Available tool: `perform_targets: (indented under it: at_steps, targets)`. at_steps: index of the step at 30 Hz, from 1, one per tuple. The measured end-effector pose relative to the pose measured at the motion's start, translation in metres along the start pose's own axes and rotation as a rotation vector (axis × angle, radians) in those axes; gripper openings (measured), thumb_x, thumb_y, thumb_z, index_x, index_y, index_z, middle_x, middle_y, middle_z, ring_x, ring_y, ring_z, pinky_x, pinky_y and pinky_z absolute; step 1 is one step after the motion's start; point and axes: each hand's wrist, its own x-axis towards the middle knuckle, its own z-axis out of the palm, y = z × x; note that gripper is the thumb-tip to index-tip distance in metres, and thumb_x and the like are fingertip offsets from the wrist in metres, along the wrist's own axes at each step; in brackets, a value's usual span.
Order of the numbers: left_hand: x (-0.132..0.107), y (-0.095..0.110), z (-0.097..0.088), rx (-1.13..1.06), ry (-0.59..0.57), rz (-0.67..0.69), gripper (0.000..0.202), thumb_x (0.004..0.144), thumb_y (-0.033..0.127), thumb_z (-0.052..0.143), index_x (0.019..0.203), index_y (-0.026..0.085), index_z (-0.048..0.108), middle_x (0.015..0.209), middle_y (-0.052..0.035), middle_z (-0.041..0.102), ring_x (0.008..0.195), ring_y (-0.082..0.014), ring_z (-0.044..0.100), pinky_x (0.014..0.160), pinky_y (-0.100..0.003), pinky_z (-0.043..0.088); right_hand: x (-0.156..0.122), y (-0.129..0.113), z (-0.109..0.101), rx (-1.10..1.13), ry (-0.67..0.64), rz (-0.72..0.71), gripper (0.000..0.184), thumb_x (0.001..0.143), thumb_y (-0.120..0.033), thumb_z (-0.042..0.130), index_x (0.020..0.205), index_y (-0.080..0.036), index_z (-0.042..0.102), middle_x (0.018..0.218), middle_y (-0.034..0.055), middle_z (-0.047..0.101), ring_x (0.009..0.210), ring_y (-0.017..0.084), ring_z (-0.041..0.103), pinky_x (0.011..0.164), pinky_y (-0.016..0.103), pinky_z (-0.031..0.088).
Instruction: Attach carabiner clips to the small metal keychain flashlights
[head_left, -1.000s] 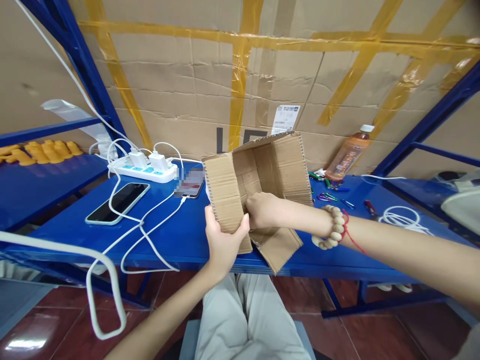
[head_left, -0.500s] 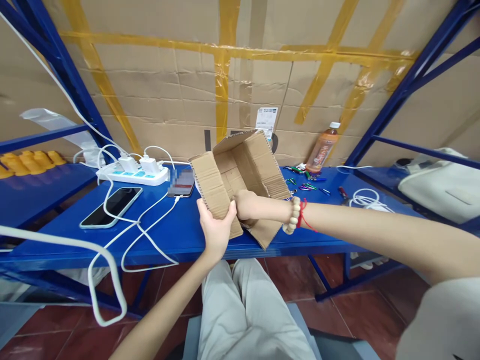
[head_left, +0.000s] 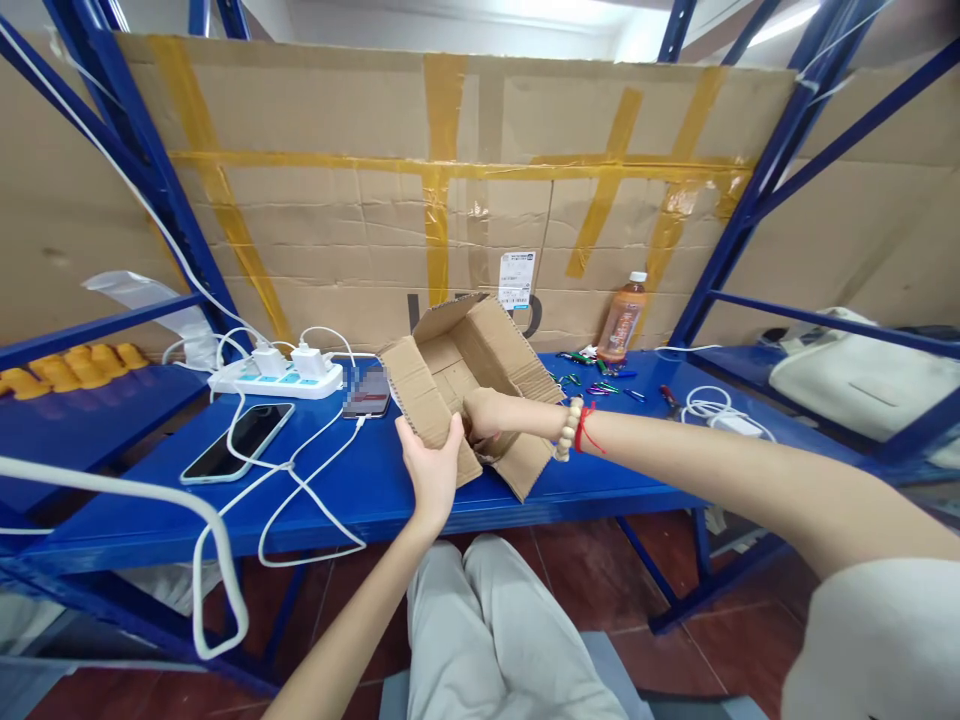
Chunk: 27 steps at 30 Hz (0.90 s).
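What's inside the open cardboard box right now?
The cardboard box shows plain brown inner panels, with the right hand reaching in. That hand covers part of the interior, and its fingertips are hidden, so anything there can't be seen.

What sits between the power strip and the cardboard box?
Head view: a phone with a white cable plugged in lies between the power strip and the cardboard box.

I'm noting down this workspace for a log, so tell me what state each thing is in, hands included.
Cardboard box: open, tilted, flaps spread
Left hand: gripping a box flap
Right hand: reaching into the box, fingertips hidden
Left phone: lying flat, screen dark
Right phone: cable plugged in, screen partly blurred
Power strip: two white adapters plugged in
Bottle: capped, standing
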Motion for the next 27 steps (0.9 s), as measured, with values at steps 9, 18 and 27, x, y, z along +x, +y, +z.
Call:
perform_targets:
  at_steps: [9, 18, 27]
  targets:
    - [0.001, -0.002, 0.001, -0.019, 0.030, -0.077, 0.035, 0.068, 0.028, 0.068, 0.092, 0.020, 0.044, 0.100, -0.0060, 0.063, 0.093, -0.0179, 0.063, 0.085, -0.031, 0.050, -0.016, 0.031, -0.008, 0.323, 0.059, -0.119, 0.024, 0.080, -0.025, 0.054, 0.088, -0.009, 0.069, 0.079, 0.0040, 0.068, 0.059, 0.008, 0.060, 0.049, 0.012, 0.047]
    - [0.008, 0.003, 0.004, -0.144, 0.189, -0.356, 0.027, 0.072, 0.023, 0.065, 0.092, 0.020, 0.049, 0.100, -0.0040, 0.064, 0.088, -0.0159, 0.063, 0.075, -0.027, 0.052, -0.072, 0.164, -0.023, 0.696, 0.345, 0.050, 0.021, 0.070, -0.026, 0.063, 0.081, -0.011, 0.071, 0.059, 0.0020, 0.062, 0.055, 0.009, 0.056, 0.044, 0.018, 0.050]
    - [0.010, 0.020, 0.033, -0.099, 0.189, -0.533, 0.024, 0.076, 0.028, 0.061, 0.098, 0.019, 0.058, 0.094, -0.0031, 0.067, 0.073, -0.0137, 0.064, 0.061, -0.021, 0.054, -0.064, 0.222, 0.062, 0.837, 0.185, 0.209, 0.015, 0.061, -0.013, 0.070, 0.075, -0.007, 0.070, 0.058, 0.0037, 0.064, 0.054, 0.012, 0.059, 0.041, 0.018, 0.050]
